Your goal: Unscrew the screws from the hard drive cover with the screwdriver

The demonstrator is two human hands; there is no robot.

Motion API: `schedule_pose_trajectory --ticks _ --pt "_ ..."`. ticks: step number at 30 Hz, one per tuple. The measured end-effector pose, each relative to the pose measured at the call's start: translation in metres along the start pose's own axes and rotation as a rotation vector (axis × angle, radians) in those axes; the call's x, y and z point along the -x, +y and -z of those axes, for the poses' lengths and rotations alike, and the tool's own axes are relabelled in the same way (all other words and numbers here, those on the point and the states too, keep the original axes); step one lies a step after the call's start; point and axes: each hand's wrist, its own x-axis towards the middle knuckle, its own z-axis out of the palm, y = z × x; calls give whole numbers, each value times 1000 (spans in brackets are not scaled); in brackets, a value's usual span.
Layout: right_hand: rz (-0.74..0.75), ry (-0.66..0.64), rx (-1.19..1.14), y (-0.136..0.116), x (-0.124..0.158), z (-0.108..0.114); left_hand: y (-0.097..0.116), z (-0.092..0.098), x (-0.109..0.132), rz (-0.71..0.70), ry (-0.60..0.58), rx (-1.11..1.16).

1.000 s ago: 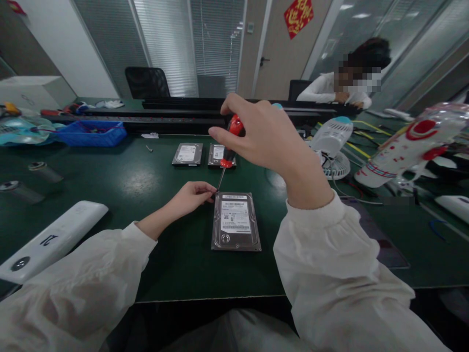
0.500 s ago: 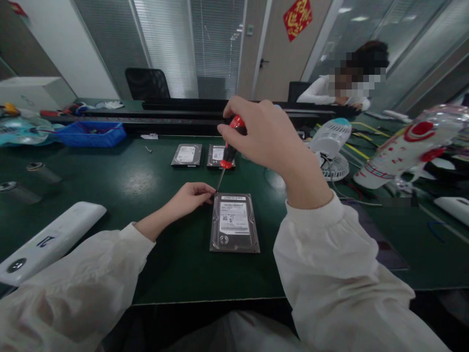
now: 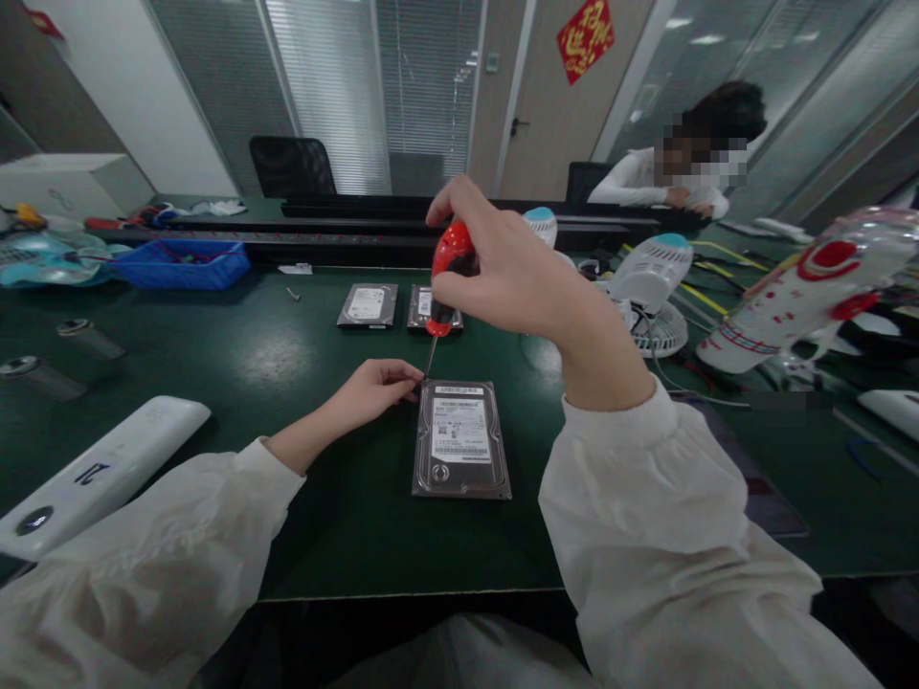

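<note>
A hard drive [image 3: 460,476] lies label side up on the dark green table, close to its front edge. My right hand [image 3: 513,268] grips the red and black handle of a screwdriver [image 3: 452,251] above it. The screwdriver's thin shaft slants down to the drive's far left corner. There my left hand [image 3: 377,390] is closed, thumb and fingers pinched together beside the tip. Whatever those fingers hold, if anything, is too small to make out. Two more hard drives lie beyond, one [image 3: 368,305] fully visible and another [image 3: 423,304] partly behind the screwdriver.
On the left are a white device marked 21 [image 3: 107,474], metal cylinders [image 3: 90,338] and a blue tray [image 3: 179,263]. To the right stand a small white fan [image 3: 653,287] and a white-and-red bottle [image 3: 796,292]. A person [image 3: 667,172] sits across the table.
My right hand has shifted its grip on the screwdriver, with the fingers opening around the handle, which now leans slightly less. My left hand and the hard drive stay in place.
</note>
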Motion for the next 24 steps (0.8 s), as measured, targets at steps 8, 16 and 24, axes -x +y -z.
schedule_pose_trajectory --ticks 8,16,24 --pt "29 16 -10 -2 1 2 0 0 0 5 -2 2" --pt "-74 70 228 -4 -2 -2 7 -2 2 15 6 9" --pt "-2 -9 61 -4 1 0 5 -2 1 16 11 -6"
